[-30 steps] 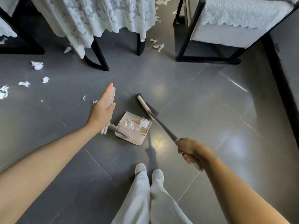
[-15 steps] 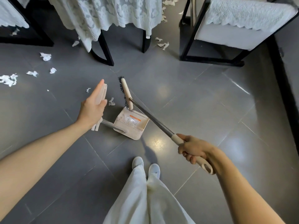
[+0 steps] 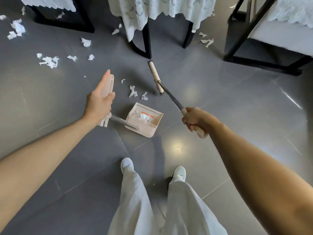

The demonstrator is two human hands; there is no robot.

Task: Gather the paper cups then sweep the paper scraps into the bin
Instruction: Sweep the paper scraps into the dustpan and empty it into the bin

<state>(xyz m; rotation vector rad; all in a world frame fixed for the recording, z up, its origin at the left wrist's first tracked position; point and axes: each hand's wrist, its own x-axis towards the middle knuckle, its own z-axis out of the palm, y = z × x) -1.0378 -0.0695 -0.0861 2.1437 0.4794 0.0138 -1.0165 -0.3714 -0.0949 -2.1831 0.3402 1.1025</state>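
My left hand [image 3: 100, 102] grips the pale handle of a beige dustpan [image 3: 145, 119] that stands on the grey floor ahead of my feet, with white paper scraps inside it. My right hand [image 3: 194, 121] holds the end of a broom handle; the broom head [image 3: 155, 77] lies on the floor beyond the pan, near a black table leg. Two small paper scraps [image 3: 137, 94] lie between the broom head and the pan's mouth. More scraps [image 3: 49, 61] are scattered at the far left. No paper cups are visible.
A table with a lace cloth [image 3: 152, 11] and black legs stands straight ahead. Black-framed chairs stand at the far left [image 3: 64, 22] and far right [image 3: 264, 53]. Scraps [image 3: 207, 41] lie by the table's right leg. My feet are below the pan.
The broom head has swung away from the pan toward the table leg, and the view has shifted so more scraps show at left. Two scraps now lie before the pan.
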